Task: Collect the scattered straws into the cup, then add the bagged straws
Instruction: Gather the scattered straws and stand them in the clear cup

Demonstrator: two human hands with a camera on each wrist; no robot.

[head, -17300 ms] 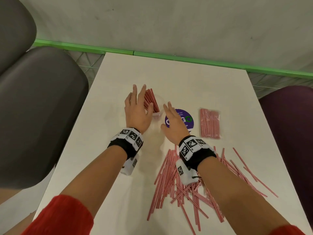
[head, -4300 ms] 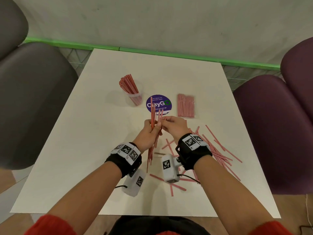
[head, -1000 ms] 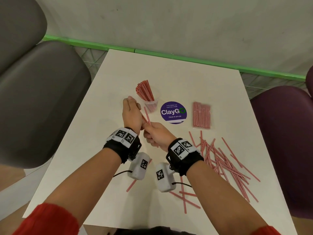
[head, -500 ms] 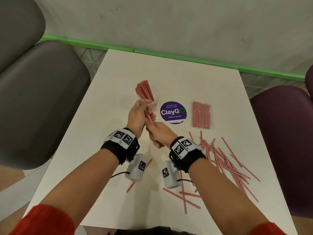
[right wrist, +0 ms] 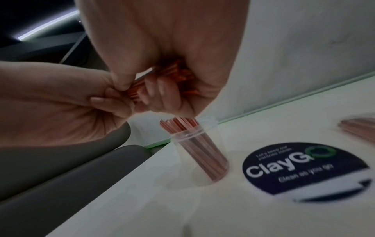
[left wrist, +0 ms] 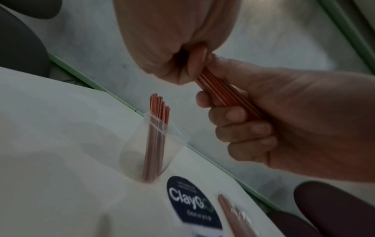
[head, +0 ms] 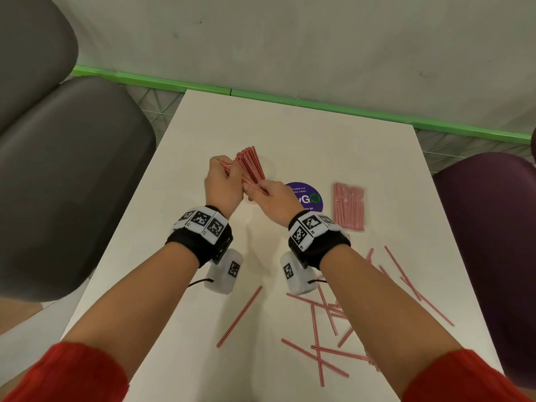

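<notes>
Both hands hold one bundle of red-and-white straws [left wrist: 223, 91] just above and in front of the clear cup [left wrist: 134, 149]. My left hand [head: 223, 172] pinches the bundle's far end, and my right hand [head: 258, 188] wraps round its near end. Several straws [head: 249, 162] stand in the cup, leaning left. The bagged straws [head: 349, 206] lie flat to the right of the purple sticker. Several scattered straws [head: 327, 311] lie near the table's front right, partly under my right forearm, and a single straw [head: 239, 316] lies apart between my arms.
A round purple ClayGO sticker [right wrist: 304, 170] is on the white table [head: 290, 134] between cup and bag. A grey chair [head: 72, 169] stands at the left edge and a purple chair [head: 493, 227] at the right. A wall with a green strip runs behind.
Both hands have carried the bundle forward and up, from in front of the cup to right beside the straws standing in it. The straws on the table have not moved.
</notes>
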